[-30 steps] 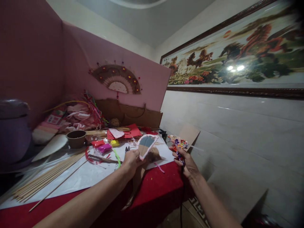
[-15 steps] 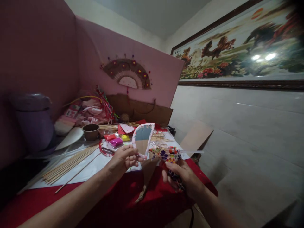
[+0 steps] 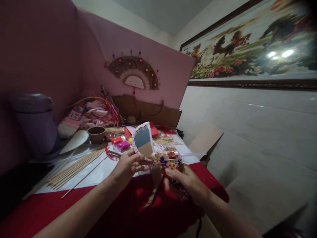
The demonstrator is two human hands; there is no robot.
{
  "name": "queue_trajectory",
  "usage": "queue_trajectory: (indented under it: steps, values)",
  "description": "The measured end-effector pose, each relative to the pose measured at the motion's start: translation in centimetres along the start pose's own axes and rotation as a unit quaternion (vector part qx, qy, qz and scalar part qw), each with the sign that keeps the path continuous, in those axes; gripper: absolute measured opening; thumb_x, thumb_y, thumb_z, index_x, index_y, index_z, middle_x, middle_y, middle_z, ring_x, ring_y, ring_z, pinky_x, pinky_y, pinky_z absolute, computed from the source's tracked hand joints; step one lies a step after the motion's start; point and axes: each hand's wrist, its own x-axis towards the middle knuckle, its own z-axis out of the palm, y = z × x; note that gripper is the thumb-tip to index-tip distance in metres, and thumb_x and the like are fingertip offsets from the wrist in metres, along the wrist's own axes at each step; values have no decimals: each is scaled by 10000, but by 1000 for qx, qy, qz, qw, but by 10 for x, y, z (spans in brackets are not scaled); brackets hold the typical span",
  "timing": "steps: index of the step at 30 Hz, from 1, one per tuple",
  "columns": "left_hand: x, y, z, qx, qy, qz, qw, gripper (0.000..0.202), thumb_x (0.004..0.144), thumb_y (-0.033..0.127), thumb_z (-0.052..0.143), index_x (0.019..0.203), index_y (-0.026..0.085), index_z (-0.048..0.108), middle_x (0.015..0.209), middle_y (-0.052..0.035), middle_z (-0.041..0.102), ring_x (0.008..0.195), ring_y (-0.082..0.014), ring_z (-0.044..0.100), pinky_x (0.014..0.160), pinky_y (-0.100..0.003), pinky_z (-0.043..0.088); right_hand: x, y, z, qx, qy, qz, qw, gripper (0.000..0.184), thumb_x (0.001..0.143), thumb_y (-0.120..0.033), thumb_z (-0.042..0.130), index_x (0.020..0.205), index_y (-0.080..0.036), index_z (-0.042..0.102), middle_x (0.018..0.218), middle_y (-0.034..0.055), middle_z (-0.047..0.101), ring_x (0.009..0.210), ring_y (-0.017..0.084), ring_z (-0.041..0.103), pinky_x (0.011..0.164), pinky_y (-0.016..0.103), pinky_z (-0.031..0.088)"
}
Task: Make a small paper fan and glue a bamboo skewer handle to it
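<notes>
My left hand point(image 3: 128, 165) pinches the lower edge of a half-round piece with a pale pink fabric border point(image 3: 143, 140) and a grey and brown middle, held upright above the table. My right hand point(image 3: 187, 181) is wrapped round a flower-patterned hot glue gun point(image 3: 164, 159), with a clear glue stick jutting from its back. The gun's nozzle end is at the lower edge of the piece, close to my left fingertips; whether it touches cannot be seen. A strip of brown material point(image 3: 155, 188) hangs below the gun.
Thin wooden sticks point(image 3: 76, 168) lie on the white sheet at left. Behind them stand a brown pot point(image 3: 96, 135), red and magenta packets point(image 3: 122, 145) and a pink fabric heap point(image 3: 96, 112). A decorated fan point(image 3: 133, 71) hangs on the pink panel. Red cloth point(image 3: 111, 211) covers the front edge.
My right hand has brought the glue gun left, up to the lower edge of the bordered piece. The piece has shifted slightly left and tilted. The view has moved a little.
</notes>
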Motion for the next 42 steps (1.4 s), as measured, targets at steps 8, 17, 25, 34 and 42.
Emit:
queue_trajectory:
  steps: [8, 17, 25, 34, 42]
  values:
    - [-4, 2, 2, 40, -24, 31, 998, 193, 634, 149, 624, 809, 150, 544, 667, -54, 671, 596, -179, 649, 470, -221, 442, 2, -7, -1, -30, 3, 18, 999, 430, 786, -437, 508, 503, -121, 577, 365, -16, 458, 279, 50, 341, 286, 174, 235]
    - [-3, 2, 3, 40, -14, 44, 998, 181, 689, 267, 641, 751, 160, 509, 602, -41, 657, 608, -215, 664, 533, -294, 501, 1, -3, -6, -46, -4, 25, 999, 433, 790, -430, 511, 520, -107, 609, 371, -15, 453, 283, 46, 350, 277, 161, 226]
    - [0, -3, 0, 38, -14, 74, 996, 196, 677, 285, 655, 680, 148, 515, 582, -42, 641, 538, -180, 637, 470, -256, 476, 1, -2, -8, -46, -21, 42, 998, 422, 785, -429, 507, 532, -109, 614, 447, 16, 527, 296, 50, 377, 266, 158, 275]
    - [-1, -2, 2, 22, 5, 64, 998, 228, 645, 276, 679, 659, 160, 484, 564, -43, 647, 524, -190, 641, 464, -262, 475, 1, -3, -7, -52, -16, 37, 998, 411, 790, -415, 516, 531, -108, 605, 429, 11, 499, 316, 53, 381, 283, 161, 269]
    - [0, -4, 2, 26, 7, 67, 997, 205, 653, 271, 668, 669, 154, 501, 565, -47, 648, 518, -187, 640, 470, -263, 481, 2, -2, -9, -63, -8, 48, 997, 426, 794, -429, 511, 529, -112, 614, 422, 13, 502, 309, 57, 373, 284, 171, 263]
